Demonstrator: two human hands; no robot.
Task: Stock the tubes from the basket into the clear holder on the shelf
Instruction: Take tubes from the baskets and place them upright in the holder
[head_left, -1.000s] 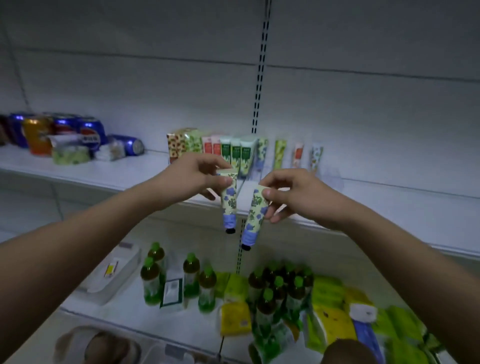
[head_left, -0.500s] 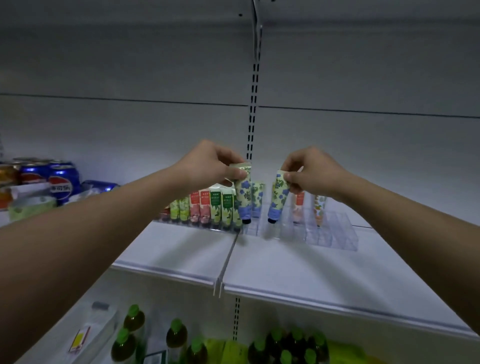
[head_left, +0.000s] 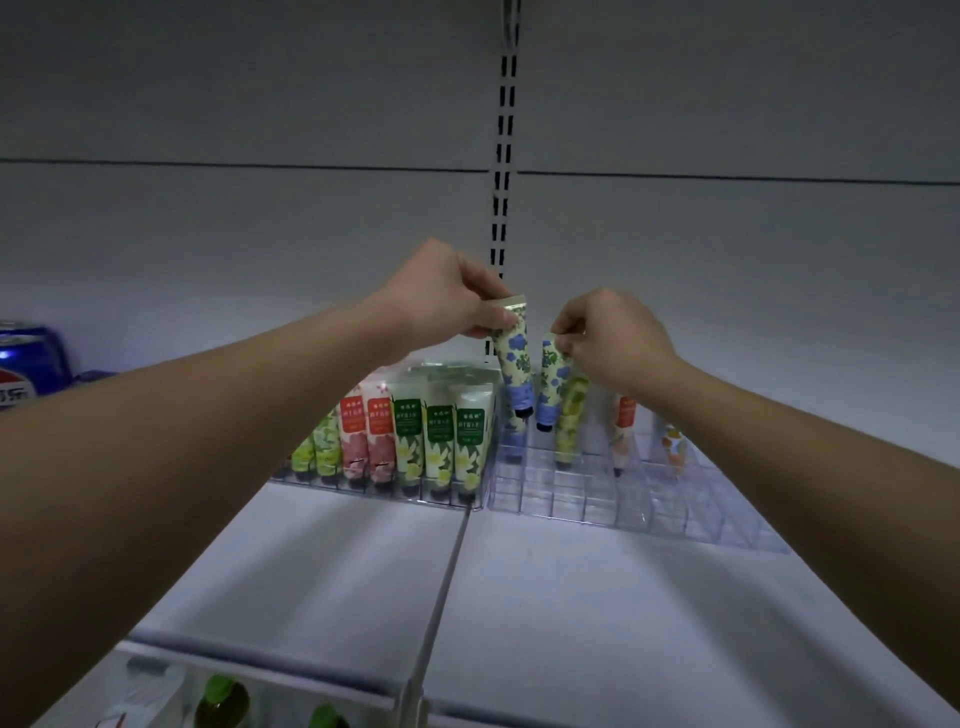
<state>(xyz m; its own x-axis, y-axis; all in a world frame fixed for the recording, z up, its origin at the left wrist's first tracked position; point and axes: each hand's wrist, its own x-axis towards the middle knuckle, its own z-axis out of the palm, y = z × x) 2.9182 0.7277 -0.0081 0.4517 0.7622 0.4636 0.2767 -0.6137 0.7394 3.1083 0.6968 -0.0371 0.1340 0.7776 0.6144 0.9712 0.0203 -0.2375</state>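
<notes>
My left hand (head_left: 441, 296) pinches the top of a blue-flowered tube (head_left: 513, 358), cap down, over the back left cells of the clear holder (head_left: 639, 506). My right hand (head_left: 608, 338) pinches a second blue-flowered tube (head_left: 550, 384) just to the right of it, cap down too. Both caps hang close above the holder's cells. A few tubes stand in the holder's back row: a green one (head_left: 569, 426), an orange one (head_left: 623, 431) and one more (head_left: 672, 447). The basket is out of view.
A second clear holder (head_left: 384, 486) to the left is packed with green, red and white tubes. Blue soda cans (head_left: 26, 364) stand at the far left. The white shelf (head_left: 571, 597) spreads in front. Green-capped bottles (head_left: 223, 701) show on the shelf below.
Both hands have carried their tubes up from in front of the shelf edge and in over the clear holder. The view has risen, so the lower shelf has nearly left the frame.
</notes>
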